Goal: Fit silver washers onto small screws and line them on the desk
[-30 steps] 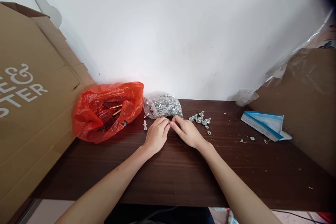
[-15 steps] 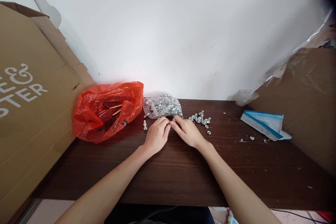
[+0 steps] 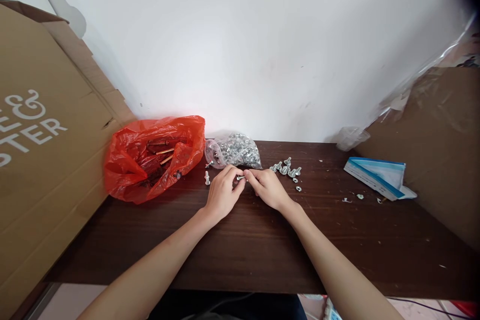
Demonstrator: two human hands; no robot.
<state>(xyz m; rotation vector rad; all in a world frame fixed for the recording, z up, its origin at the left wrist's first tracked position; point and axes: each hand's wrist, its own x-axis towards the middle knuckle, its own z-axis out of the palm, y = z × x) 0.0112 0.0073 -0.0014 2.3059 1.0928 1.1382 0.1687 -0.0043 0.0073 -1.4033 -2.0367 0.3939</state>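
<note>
Over the middle of the table, a small metal bolt (image 3: 240, 178) lies between my two hands. My left hand (image 3: 224, 189) pinches it at its left end with thumb and forefinger. At the other end, the fingertips of my right hand (image 3: 267, 187) are closed on it; whether a nut sits there is hidden by the fingers. Just beyond the hands rests a clear plastic bag (image 3: 236, 150) full of metal hardware. To the right lie several bolts (image 3: 285, 169) in a group, with loose nuts (image 3: 298, 189) close by. One separate bolt (image 3: 207, 178) is left of my left hand.
An open red plastic bag (image 3: 123, 170) with brown, rod-like pieces stands at the left beside a cardboard box (image 3: 48, 170). On the right are a blue-and-white folded packet (image 3: 375, 177), a clear plastic cup (image 3: 351, 138) and another cardboard box (image 3: 431, 160). A white wall (image 3: 240, 60) rises behind the table.
My fingertips have drawn slightly apart, so the bolt between them now shows. Both hands keep nearly the same place.
</note>
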